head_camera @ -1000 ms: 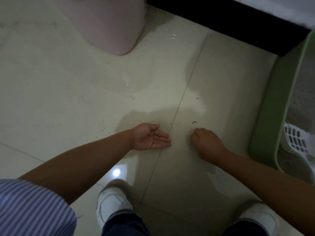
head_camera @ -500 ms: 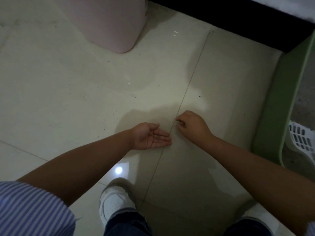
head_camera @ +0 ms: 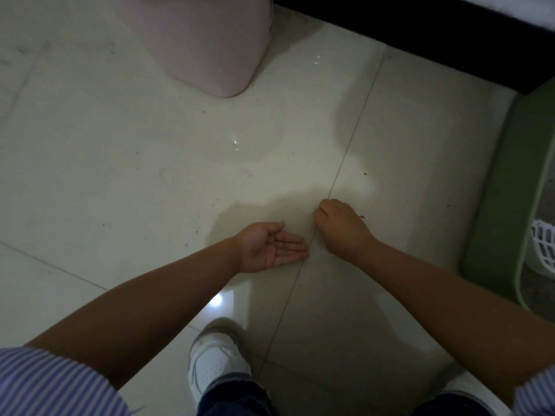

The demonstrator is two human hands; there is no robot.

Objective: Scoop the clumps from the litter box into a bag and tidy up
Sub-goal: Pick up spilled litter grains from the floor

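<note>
Striped sleeve [head_camera: 45, 382] bottom left, bare forearm running up to the left hand [head_camera: 270, 247]. Left hand lies palm up on the tiled floor [head_camera: 120, 175], fingers straight and together, cupped a little, a few dark specks in the palm, too small to tell what. Pink bin [head_camera: 210, 40] stands at top, left of centre, well apart from both hands. White shoe [head_camera: 214, 361] at bottom centre, dark trouser leg below it. Grout line runs between the two hands. Right hand [head_camera: 339, 223] just right of that line, knuckles up, fingers curled under with tips pinched at the floor; cannot tell if anything is in the pinch. Small dark litter bits [head_camera: 362, 217] on the floor just beside the right hand, another speck farther up. Green litter box [head_camera: 504, 190] at the right edge, on the floor, grey litter inside, white slotted scoop [head_camera: 545, 247] resting in it, only partly in frame.
</note>
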